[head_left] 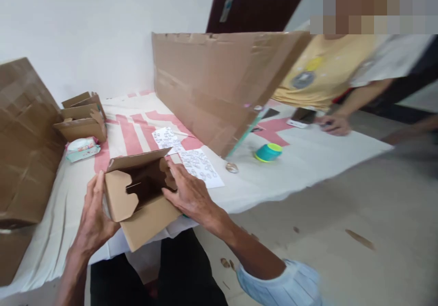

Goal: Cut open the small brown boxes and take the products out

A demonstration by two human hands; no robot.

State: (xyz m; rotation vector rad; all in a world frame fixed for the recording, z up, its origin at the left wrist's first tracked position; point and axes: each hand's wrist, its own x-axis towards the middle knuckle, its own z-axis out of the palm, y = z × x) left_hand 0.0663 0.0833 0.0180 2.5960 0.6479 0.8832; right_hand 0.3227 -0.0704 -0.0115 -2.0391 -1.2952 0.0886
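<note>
Brown cardboard makes up the open box, which, in the head view, sits between the person's two hands at the near edge of the cloth-covered counter. The left hand grips its left wall, some fingers partly hidden by that side. The right hand grips the right side, its thumb apart from the fingers and reaching to the opening. The box's inside is too dark to make out fully; a notched flap leans over its left part. A large carton is cut off at the left edge, its contents unseen; beside it stand small cartons, open-topped, with a wipes packet in front. A tall cardboard panel hides part of a co-worker, who is blurred. Near its lower corner lies a small round object, hard to identify
</note>
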